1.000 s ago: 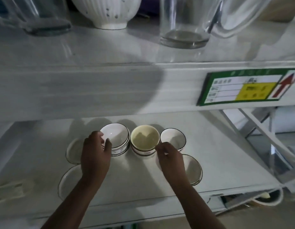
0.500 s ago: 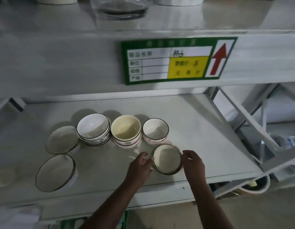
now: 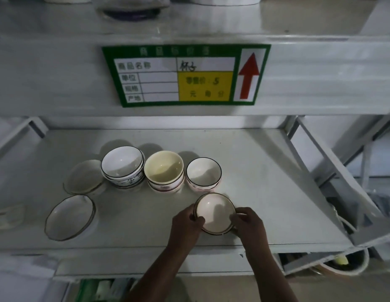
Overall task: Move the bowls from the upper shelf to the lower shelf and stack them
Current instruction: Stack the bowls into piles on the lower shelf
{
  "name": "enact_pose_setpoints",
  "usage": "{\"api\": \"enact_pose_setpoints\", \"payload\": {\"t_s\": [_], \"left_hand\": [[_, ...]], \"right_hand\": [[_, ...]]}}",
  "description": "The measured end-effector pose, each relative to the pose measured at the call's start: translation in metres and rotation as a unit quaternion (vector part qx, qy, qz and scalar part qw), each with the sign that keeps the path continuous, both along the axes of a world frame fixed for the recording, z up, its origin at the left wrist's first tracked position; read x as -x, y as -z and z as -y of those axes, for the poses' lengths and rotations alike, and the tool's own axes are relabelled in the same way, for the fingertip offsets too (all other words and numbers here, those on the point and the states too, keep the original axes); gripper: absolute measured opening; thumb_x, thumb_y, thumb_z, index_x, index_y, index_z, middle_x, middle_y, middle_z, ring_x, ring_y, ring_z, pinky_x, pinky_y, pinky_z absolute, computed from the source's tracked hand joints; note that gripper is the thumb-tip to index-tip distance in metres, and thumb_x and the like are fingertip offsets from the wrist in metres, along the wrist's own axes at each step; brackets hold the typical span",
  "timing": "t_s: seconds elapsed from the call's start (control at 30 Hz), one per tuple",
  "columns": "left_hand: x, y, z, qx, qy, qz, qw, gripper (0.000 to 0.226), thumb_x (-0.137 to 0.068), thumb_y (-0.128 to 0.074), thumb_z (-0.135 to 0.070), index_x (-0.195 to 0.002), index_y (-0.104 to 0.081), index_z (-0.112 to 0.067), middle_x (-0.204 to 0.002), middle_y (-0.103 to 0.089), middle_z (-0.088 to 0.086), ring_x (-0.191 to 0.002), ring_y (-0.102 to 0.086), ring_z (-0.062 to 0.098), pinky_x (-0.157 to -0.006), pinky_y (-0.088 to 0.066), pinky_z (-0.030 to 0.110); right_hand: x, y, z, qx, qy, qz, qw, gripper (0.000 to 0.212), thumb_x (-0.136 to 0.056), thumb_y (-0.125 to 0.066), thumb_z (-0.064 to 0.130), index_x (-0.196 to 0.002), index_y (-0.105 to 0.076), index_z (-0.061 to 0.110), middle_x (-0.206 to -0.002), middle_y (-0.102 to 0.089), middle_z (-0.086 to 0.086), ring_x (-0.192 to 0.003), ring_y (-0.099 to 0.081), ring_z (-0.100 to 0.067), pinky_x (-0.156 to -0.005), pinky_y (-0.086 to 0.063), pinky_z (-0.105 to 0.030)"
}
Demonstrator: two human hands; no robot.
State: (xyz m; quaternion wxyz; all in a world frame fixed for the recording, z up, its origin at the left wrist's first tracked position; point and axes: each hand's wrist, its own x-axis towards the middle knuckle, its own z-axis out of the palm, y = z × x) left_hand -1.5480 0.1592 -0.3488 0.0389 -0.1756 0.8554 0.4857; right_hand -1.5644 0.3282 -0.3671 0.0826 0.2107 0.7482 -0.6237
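A shallow white bowl with a dark rim sits near the front of the shelf. My left hand grips its left rim and my right hand grips its right rim. Behind it stand a stack of white bowls with blue pattern, a cream bowl stack and a small white bowl. Two wide shallow bowls lie at the left, one further back and one near the front.
The shelf above carries a green price label with a red arrow on its front edge, and glassware stands on top. A slanted metal brace borders the right side. A round container sits below at the right.
Both hands left the back row of bowls, came to the front bowl and closed on its two sides. The camera view shifted left and down.
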Motion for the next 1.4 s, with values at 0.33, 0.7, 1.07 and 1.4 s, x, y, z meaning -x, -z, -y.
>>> {"api": "enact_pose_setpoints", "payload": {"t_s": [0.33, 0.7, 1.07, 1.4], "left_hand": [[0.005, 0.002, -0.001, -0.069, -0.048, 0.013, 0.996, 0.019, -0.094, -0.056, -0.022, -0.102, -0.073, -0.021, -0.084, -0.069, 0.010, -0.069, -0.071, 0.023, -0.061, -0.062, 0.040], [0.011, 0.000, 0.000, -0.193, -0.109, 0.044, 0.974, 0.021, -0.089, -0.063, -0.014, -0.079, -0.069, -0.031, -0.080, -0.070, 0.012, -0.059, -0.073, 0.027, -0.052, -0.061, 0.040], [0.006, -0.015, -0.006, -0.150, -0.094, -0.026, 0.984, 0.014, -0.090, -0.062, -0.017, -0.083, -0.072, -0.024, -0.078, -0.072, 0.014, -0.063, -0.073, 0.023, -0.052, -0.061, 0.036], [0.051, -0.063, -0.008, -0.210, -0.115, -0.126, 0.963, 0.011, -0.080, -0.060, -0.034, -0.080, -0.067, -0.026, -0.079, -0.065, 0.000, -0.085, -0.066, 0.026, -0.079, -0.059, 0.048]], "right_hand": [[0.012, -0.003, 0.003, -0.035, 0.003, -0.013, 0.999, 0.015, -0.088, -0.068, 0.034, -0.078, -0.068, 0.024, -0.068, -0.068, 0.003, -0.078, -0.068, -0.026, -0.076, -0.061, -0.048], [0.018, -0.007, 0.003, -0.085, -0.022, -0.032, 0.996, 0.015, -0.090, -0.066, 0.034, -0.079, -0.066, 0.024, -0.063, -0.068, 0.007, -0.070, -0.068, -0.020, -0.075, -0.061, -0.042], [0.014, -0.026, -0.002, -0.113, -0.040, -0.059, 0.991, 0.008, -0.087, -0.070, 0.027, -0.079, -0.073, 0.026, -0.062, -0.071, 0.011, -0.053, -0.068, -0.010, -0.065, -0.053, -0.029], [0.070, -0.092, 0.008, -0.122, -0.041, -0.146, 0.981, 0.004, -0.084, -0.069, 0.022, -0.086, -0.072, 0.021, -0.060, -0.071, 0.003, -0.049, -0.067, -0.010, -0.057, -0.048, -0.022]]}}
